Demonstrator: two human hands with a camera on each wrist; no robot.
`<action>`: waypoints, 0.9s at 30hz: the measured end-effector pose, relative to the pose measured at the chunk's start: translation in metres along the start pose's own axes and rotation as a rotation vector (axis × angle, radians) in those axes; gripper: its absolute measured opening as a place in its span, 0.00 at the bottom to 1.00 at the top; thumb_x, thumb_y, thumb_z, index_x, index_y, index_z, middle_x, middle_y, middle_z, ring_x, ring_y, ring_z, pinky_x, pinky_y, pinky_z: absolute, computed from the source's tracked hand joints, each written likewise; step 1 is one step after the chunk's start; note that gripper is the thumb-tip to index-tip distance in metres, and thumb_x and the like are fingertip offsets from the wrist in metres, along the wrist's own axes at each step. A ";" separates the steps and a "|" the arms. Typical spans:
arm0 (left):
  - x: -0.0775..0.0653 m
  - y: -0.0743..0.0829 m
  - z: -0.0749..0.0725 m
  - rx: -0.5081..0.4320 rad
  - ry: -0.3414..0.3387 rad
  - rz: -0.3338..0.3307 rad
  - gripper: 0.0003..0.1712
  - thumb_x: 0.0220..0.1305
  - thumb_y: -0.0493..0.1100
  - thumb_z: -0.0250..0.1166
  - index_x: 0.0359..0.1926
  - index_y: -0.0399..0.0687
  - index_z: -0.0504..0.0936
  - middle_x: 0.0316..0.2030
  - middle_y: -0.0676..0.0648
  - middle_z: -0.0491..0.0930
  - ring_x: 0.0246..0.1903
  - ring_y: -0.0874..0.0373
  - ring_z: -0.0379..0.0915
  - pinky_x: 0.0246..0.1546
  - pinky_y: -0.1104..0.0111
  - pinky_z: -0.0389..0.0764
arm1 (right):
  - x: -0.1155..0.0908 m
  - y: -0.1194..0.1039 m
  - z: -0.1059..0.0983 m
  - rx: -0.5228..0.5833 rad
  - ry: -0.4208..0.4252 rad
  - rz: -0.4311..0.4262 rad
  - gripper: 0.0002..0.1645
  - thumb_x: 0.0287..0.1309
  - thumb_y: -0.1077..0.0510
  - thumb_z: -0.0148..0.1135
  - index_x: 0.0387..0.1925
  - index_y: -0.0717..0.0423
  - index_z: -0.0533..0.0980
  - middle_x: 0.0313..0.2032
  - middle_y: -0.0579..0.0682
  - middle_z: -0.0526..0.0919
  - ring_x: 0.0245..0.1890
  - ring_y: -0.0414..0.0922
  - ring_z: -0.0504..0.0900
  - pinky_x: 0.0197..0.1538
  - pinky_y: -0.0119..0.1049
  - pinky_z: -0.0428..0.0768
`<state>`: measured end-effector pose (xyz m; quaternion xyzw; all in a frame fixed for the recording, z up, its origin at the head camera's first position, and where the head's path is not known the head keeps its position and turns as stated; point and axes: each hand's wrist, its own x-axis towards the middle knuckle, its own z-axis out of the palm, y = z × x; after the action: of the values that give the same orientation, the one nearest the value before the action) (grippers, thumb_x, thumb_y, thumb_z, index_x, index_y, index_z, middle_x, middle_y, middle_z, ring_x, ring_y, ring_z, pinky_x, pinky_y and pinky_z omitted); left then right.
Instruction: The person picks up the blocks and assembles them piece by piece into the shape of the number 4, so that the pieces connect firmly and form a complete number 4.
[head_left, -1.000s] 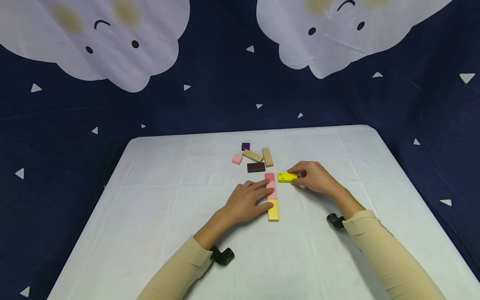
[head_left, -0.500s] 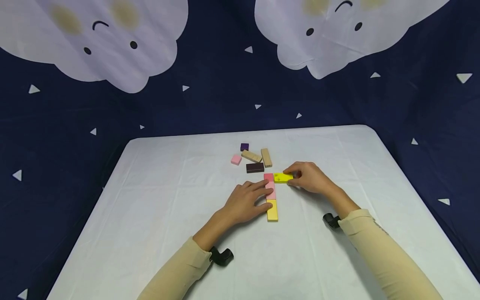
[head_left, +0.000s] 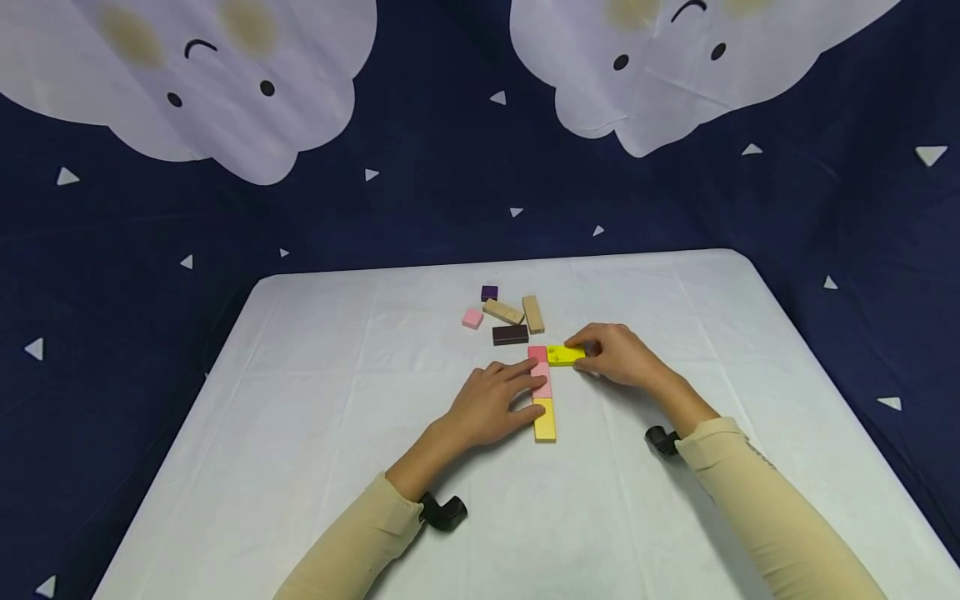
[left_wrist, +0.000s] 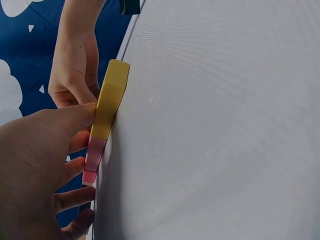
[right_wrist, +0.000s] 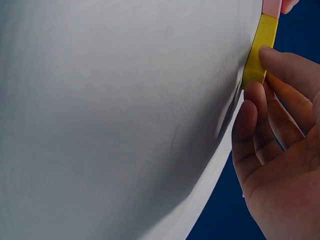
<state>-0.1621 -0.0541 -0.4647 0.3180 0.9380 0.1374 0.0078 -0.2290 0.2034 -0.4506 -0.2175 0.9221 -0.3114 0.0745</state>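
The right hand [head_left: 618, 354] pinches a bright yellow rectangular block [head_left: 561, 356] between thumb and fingers, its left end against the right side of a deep-pink block [head_left: 537, 352] at the far end of a straight row. With fingers spread and relaxed, the left hand [head_left: 491, 404] touches that row from the left, its thumb on the near, golden-yellow rectangular block [head_left: 545, 429]. Just beyond the row's far end, to the left, a dark-brown rectangular block [head_left: 511, 335] lies on the white cloth-covered table [head_left: 337, 375].

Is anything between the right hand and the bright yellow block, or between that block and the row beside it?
Nothing visible. The right hand pinches the bright yellow block, and the block's other end meets the dark pink block with no visible gap. The left hand touches the row from the opposite side.
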 end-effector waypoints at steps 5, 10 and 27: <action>0.000 0.000 0.000 -0.002 0.002 -0.001 0.30 0.66 0.67 0.52 0.66 0.68 0.72 0.70 0.59 0.60 0.58 0.57 0.63 0.49 0.60 0.68 | 0.001 0.000 0.000 -0.002 -0.010 0.004 0.21 0.51 0.60 0.71 0.49 0.53 0.82 0.44 0.48 0.83 0.30 0.43 0.73 0.34 0.39 0.73; -0.001 0.000 0.000 -0.004 0.009 -0.003 0.30 0.66 0.67 0.52 0.65 0.67 0.72 0.69 0.59 0.60 0.58 0.57 0.63 0.49 0.59 0.69 | 0.002 -0.002 0.000 0.012 -0.027 0.021 0.22 0.52 0.58 0.71 0.51 0.53 0.82 0.45 0.48 0.82 0.31 0.44 0.73 0.34 0.39 0.74; -0.001 0.000 -0.001 -0.001 0.018 0.010 0.30 0.66 0.68 0.51 0.65 0.67 0.73 0.69 0.58 0.60 0.58 0.57 0.64 0.49 0.59 0.69 | 0.018 -0.018 0.001 -0.194 0.054 -0.030 0.26 0.63 0.47 0.58 0.59 0.54 0.76 0.58 0.52 0.77 0.55 0.53 0.75 0.56 0.53 0.71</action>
<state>-0.1617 -0.0552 -0.4643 0.3213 0.9365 0.1406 -0.0013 -0.2389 0.1819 -0.4401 -0.2291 0.9462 -0.2273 0.0236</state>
